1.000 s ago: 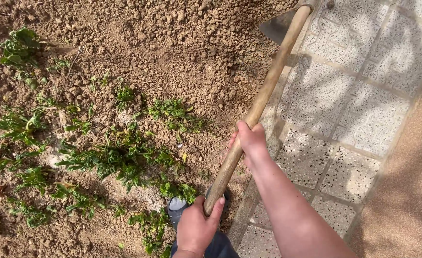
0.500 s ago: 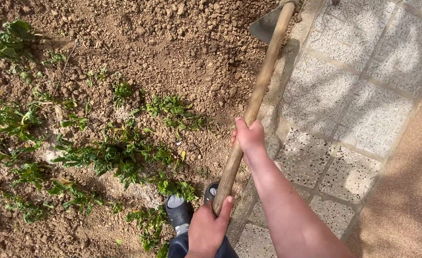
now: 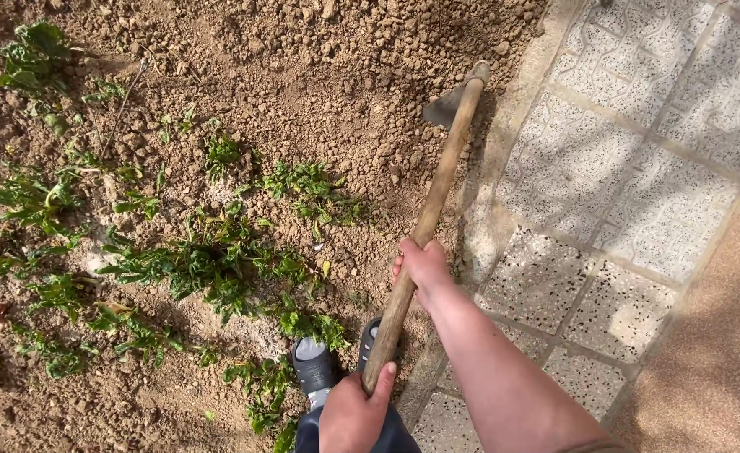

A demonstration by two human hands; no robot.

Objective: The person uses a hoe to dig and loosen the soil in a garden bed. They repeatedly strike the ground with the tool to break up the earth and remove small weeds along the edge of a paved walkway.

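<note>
Step in hand: I am working the hoe (image 3: 424, 226) into the loose soil (image 3: 319, 75) at the bed's edge, just beside the paving.
Right hand (image 3: 424, 267): clamped around the middle of the handle; I judge it should steer the stroke rather than force it.
Left hand (image 3: 351, 415): wrapped tight on the handle's lower end, near my body; this one sets the angle.
Blade (image 3: 447, 107): dark flat metal, its edge set in the crumbly earth next to the kerb (image 3: 512, 117); how deep it sits I cannot tell.
Doing it well: I would pull in short, shallow draws, so the blade stays off the kerb and my shoes (image 3: 315, 367).
Handle: round, pale wood, smooth and worn, long and straight.
Soil: dry, brown, lumpy, with small clods.
Plants (image 3: 210, 268): low, leafy green, limp and flattened, to the left of the handle and well apart from the blade.
Paving tiles (image 3: 630, 176): speckled stone, square, with a raised pattern.
</note>
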